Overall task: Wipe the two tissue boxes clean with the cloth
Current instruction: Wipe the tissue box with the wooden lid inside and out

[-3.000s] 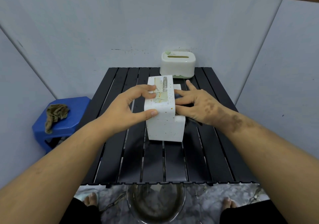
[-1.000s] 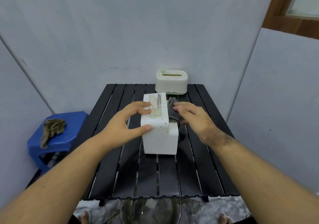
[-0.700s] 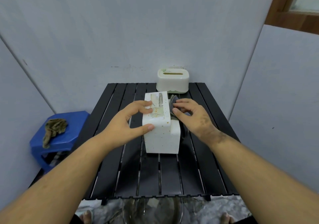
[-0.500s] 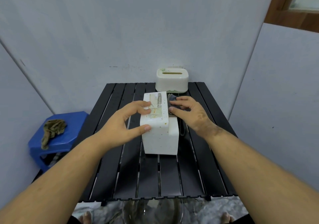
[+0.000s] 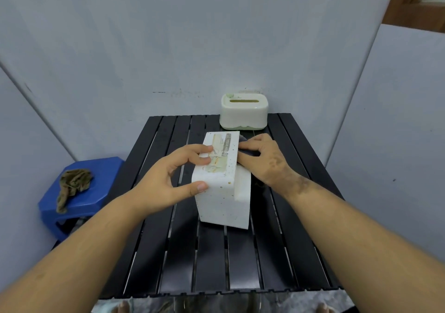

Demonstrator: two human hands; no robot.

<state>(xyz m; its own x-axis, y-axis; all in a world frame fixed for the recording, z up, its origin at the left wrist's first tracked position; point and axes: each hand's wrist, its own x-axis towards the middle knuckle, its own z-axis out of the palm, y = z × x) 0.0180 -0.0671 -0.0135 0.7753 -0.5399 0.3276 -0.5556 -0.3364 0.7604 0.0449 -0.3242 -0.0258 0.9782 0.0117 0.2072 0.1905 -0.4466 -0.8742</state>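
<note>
1. Because the white speckled tissue box (image 5: 222, 185) would slide on the slats under a sideways rub, I keep my left hand (image 5: 166, 180) clamped on it: thumb against its near left corner, fingers curled over the labelled top. The box stands at about the middle of the black slatted table (image 5: 240, 264).
2. While that hand braces, my right hand (image 5: 262, 160) sits at the box's three o'clock side, fingers bent and pressing the dark cloth (image 5: 248, 153) against the lower step of the box. Only a small fold of cloth shows under the fingers; the rest is hidden by the hand.
3. Since the cloth is on the right flank, I judge this to be the step of wiping that ledge and side wall, with the two hands opposed so the push from one is met by the other.
4. Although it belongs to the task, the green-and-cream tissue box (image 5: 243, 111) waits at twelve o'clock on the table's far edge, well apart from both hands and out of the way of the rubbing.
5. Off at nine o'clock, a brown rag (image 5: 72, 186) lies on a blue stool (image 5: 101, 170), apart from the table.
</note>
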